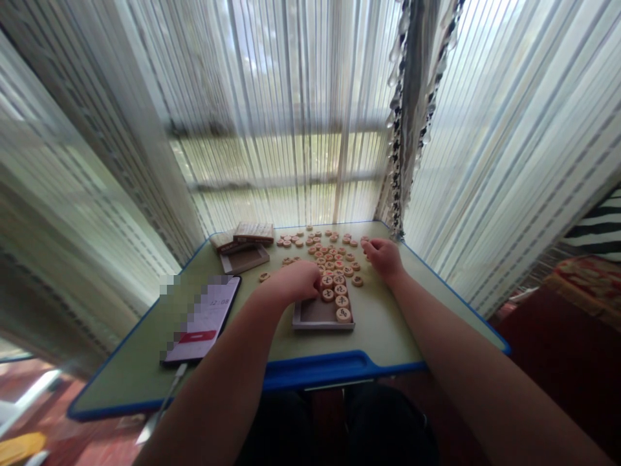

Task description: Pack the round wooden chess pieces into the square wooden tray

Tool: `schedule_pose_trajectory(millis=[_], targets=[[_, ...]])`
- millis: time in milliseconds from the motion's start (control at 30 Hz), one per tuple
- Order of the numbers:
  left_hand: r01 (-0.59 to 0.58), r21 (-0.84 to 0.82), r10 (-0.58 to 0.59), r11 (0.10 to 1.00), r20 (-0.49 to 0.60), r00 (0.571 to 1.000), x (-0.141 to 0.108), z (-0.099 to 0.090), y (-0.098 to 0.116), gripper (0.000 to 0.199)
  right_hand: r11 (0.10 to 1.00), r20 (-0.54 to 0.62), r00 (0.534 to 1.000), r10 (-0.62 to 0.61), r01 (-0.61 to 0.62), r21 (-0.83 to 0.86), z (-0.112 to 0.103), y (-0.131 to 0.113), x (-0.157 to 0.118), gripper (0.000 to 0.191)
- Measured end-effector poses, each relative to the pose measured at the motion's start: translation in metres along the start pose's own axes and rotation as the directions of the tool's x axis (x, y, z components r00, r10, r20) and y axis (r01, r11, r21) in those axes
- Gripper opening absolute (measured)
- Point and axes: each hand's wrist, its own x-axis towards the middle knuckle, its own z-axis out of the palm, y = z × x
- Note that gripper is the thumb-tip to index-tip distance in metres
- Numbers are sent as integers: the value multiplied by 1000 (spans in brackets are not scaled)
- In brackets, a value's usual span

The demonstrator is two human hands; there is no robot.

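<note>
- Wooden xiangqi pieces (330,255) are spread in a loose cluster over the green table top (378,336), and a short double row is set in a shallow wooden tray (323,325).
- The left hand (291,283) is held curled, palm down, against the pieces at the tray's far end; whether one is gripped cannot be told.
- The right hand (383,257) is kept loosely curled at the cluster's right edge; no hold can be made out.
- A smartphone (201,320) is laid left of the tray, and wooden boxes (253,233) are stacked farther back.
</note>
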Motion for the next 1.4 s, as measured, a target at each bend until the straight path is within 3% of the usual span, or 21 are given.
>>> schedule_pose_trajectory(millis=[467,1100,1267,1400], targets=[[6,-8,-7,1000,-57,998,4,5,-2,29,1000,10,1000,0,1,-27,-1,-3,0,36],[-7,22,9,1000,-69,998,5,6,-3,24,999,2,1000,-5,5,-32,-2,-3,-1,37],[153,0,-151,988,-159,976,4,1,-4,27,1000,25,1000,-10,11,-17,-1,-3,0,37],[337,-25,-327,941,-313,892,11,6,-5,31,996,96,992,-80,82,-17,0,-4,-1,35]])
